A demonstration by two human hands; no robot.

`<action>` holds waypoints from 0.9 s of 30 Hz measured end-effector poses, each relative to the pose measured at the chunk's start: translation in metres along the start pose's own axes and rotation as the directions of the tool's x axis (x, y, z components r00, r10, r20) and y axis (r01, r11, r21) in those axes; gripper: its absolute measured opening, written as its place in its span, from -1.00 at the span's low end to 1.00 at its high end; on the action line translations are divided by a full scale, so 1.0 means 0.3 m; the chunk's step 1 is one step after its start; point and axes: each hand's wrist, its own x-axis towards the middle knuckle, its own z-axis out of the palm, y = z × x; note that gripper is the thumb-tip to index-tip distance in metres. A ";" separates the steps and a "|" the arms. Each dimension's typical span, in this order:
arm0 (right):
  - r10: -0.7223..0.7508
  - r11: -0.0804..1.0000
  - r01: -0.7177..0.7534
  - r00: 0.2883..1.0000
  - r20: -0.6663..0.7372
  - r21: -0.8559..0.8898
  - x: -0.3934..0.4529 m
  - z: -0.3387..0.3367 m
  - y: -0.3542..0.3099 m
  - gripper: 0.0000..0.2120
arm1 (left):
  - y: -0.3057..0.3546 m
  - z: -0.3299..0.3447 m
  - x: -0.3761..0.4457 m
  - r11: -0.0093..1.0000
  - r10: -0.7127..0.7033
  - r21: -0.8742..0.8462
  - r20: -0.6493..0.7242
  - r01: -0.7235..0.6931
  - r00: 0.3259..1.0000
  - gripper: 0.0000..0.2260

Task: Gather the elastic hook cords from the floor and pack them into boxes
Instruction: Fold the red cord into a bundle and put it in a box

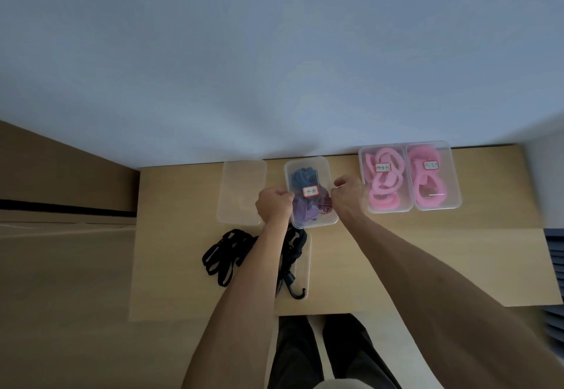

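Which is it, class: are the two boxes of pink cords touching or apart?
Touching. The head view shows the left pink box and the right pink box side by side, their long edges meeting with no table showing between.

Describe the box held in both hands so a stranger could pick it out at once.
On the wooden table, four clear boxes line the far edge by the wall. The held box is second from the left, between the left hand and right hand. Unlike the pink boxes and the empty box, it holds blue and purple cords.
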 end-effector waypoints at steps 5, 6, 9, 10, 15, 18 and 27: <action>-0.006 0.996 0.009 1.000 0.031 -0.088 0.011 0.002 -0.017 -0.80 | -0.006 0.000 0.030 0.992 -0.094 -0.077 0.059 0.098 0.994 -0.91; -0.012 0.995 0.015 0.999 0.033 -0.096 0.010 0.006 -0.024 -0.83 | 0.003 -0.004 0.032 0.991 -0.102 -0.081 0.076 0.108 0.992 -0.92; -0.036 0.991 0.039 0.999 0.023 -0.128 0.004 0.021 -0.057 -0.76 | 0.047 -0.014 0.031 0.998 -0.011 0.061 0.078 0.007 0.997 -0.80; -0.055 0.988 0.056 0.998 0.011 -0.141 0.006 0.031 -0.067 -0.72 | 0.070 -0.017 0.026 0.992 0.046 0.117 0.057 -0.052 0.997 -0.75; -0.055 0.996 0.046 0.991 -0.126 -0.074 0.048 0.070 -0.098 -0.73 | 0.155 0.010 0.044 0.964 0.216 0.165 -0.038 -0.207 0.976 -0.79; -0.013 0.999 0.008 0.989 -0.150 -0.034 0.078 0.076 -0.093 -0.85 | 0.168 0.013 0.100 0.987 0.120 0.112 -0.070 -0.112 0.990 -0.70; 0.070 0.997 -0.068 0.989 -0.132 0.021 0.125 0.109 -0.069 -0.89 | 0.152 0.044 0.138 0.993 0.096 0.080 -0.122 -0.086 0.988 -0.61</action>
